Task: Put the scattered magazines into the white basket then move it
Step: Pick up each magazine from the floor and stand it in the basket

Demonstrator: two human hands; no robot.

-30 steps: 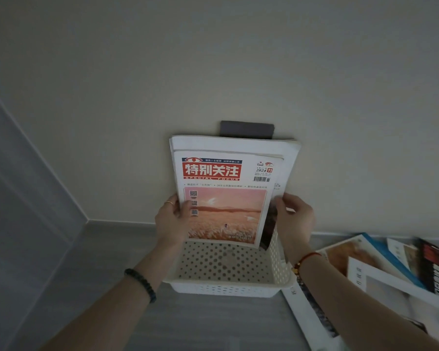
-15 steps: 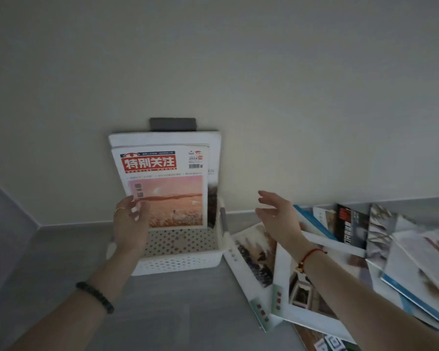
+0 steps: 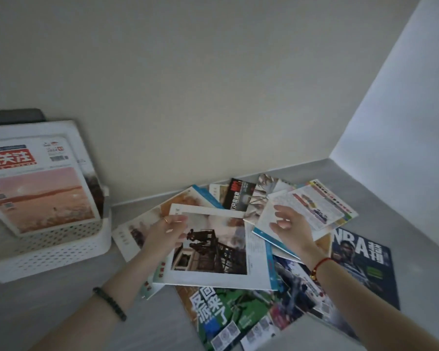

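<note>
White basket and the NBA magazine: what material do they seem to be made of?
The white basket looks like moulded plastic with a matte finish: its walls carry a regular grid of small holes and the rim is smoothly rounded. The NBA magazine is thin paper lying flat, with a printed photo cover. It is probably coated and slightly glossy, though the dim light shows no clear sheen.

The white basket (image 3: 61, 252) stood at left with a red-titled magazine (image 3: 36, 188) leaning upright inside. Scattered magazines (image 3: 314, 209) overlapped on the floor (image 3: 61, 312) to its right. The left hand (image 3: 165, 231) was positioned over the upper corner of the tower-cover magazine (image 3: 213, 252). The right hand (image 3: 289, 226) hovered nearby, fingers loosely spread.
</note>
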